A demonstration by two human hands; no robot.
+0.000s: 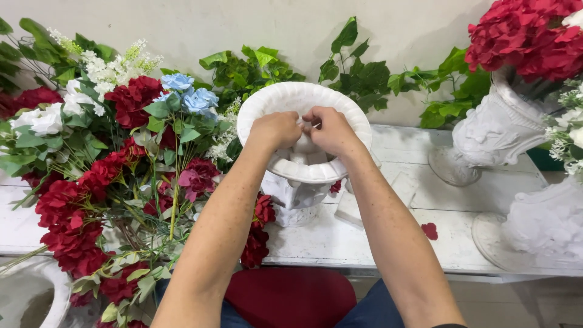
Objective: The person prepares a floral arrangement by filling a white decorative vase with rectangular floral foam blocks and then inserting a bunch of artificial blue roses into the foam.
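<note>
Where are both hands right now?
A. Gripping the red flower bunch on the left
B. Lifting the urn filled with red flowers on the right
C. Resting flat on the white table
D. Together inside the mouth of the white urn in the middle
D: the left hand and right hand meet, knuckles up, over the bowl of the empty white urn; the red flower bunch and the filled urn are untouched.

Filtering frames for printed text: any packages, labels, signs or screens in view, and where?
None visible. Only both hands, left hand and right hand, inside a white ribbed urn-shaped vase on a white wooden table, beside red, white and blue artificial flowers.
</note>
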